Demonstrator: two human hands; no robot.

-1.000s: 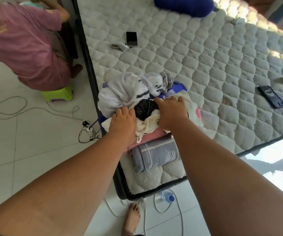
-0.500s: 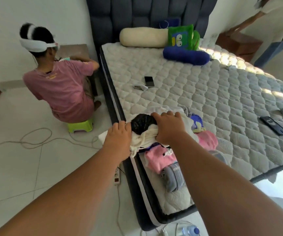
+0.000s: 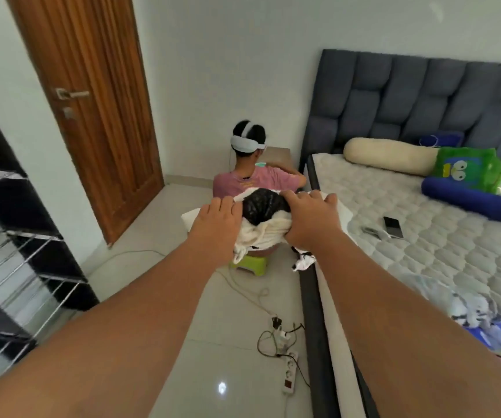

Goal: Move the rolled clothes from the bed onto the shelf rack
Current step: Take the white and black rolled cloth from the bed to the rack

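Since the earlier frame, the bundle of rolled clothes [image 3: 263, 224] has been lifted off the bed [image 3: 424, 236] and is held over the floor [image 3: 228, 342], beside the bed's left edge. It is gripped between the left hand [image 3: 217, 224] and right hand [image 3: 309, 220]. The shelf rack [image 3: 11, 251] is seen at far left.

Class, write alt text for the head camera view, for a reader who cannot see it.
Two bare hands, left hand and right hand, hold a bundle of rolled clothes in the air above the floor, beside the bed. A black shelf rack stands at the left, and a seated person faces away ahead.
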